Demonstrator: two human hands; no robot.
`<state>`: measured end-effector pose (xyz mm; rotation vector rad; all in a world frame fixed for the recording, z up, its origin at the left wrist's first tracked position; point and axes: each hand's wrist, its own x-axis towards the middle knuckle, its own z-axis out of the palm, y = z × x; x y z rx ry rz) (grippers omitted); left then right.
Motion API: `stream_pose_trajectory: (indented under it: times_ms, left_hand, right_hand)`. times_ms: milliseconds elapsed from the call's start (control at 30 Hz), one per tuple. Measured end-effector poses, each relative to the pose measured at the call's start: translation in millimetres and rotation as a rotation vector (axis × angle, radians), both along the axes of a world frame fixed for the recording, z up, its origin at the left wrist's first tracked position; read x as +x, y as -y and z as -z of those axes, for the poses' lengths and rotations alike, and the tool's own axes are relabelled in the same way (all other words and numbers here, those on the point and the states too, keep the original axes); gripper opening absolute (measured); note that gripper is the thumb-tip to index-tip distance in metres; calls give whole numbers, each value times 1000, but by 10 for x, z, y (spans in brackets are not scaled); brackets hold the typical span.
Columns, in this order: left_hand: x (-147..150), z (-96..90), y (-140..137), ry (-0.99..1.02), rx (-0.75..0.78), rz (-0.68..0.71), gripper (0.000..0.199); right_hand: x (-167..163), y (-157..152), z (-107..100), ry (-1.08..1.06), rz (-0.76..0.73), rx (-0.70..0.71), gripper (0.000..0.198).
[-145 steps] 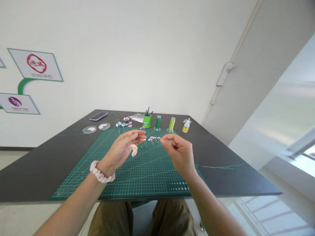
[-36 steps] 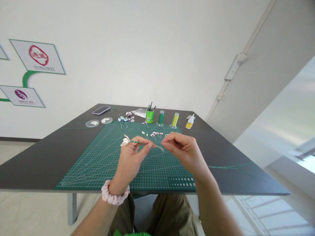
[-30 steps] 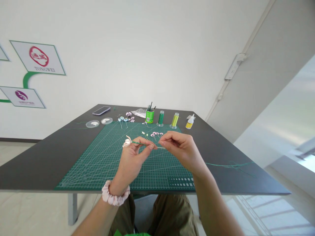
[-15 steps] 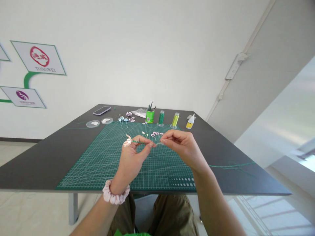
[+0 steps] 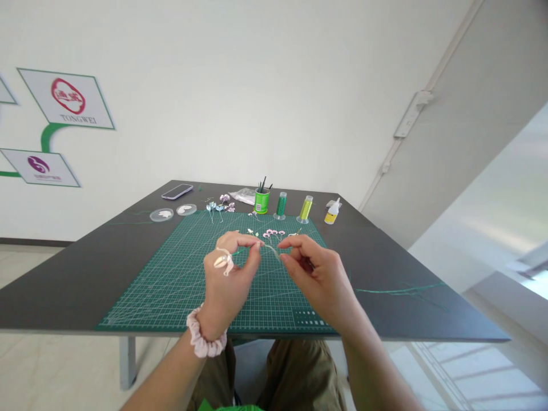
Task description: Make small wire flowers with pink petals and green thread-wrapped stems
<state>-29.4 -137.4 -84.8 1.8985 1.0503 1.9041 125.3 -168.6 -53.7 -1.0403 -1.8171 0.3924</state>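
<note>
Green cutting mat (image 5: pixel 180 279) lay under hands, frame centre. Left hand (image 5: pixel 226 279) pinched flower stem (image 5: pixel 223 261), pale bloom toward lower left. Right hand (image 5: pixel 319 274) pinched thin wire end (image 5: pixel 270 249); axis ran left-right between both.

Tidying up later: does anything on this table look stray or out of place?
Yes, loose green thread trails across the bare table right of the cutting mat. The spools and glue bottle stand upright, nothing spilled.
</note>
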Motion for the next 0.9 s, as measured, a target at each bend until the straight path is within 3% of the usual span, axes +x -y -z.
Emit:
stream_pose_trajectory:
  times_ms: [300, 500, 700, 900]
  left_hand:
    - [44, -10, -5, 181, -78, 63, 10]
    - [40, -60, 1, 349, -216, 204, 7]
    - [65, -103, 1, 525, -342, 330, 6]
    - [57, -152, 4, 656, -457, 448, 10]
  right_hand:
    - [-146, 48, 88, 110, -61, 141, 21]
    - [-133, 43, 119, 195, -74, 112, 26]
    - [-128, 8, 179, 345, 57, 187, 32]
    - [-80, -40, 184, 187, 65, 361, 25]
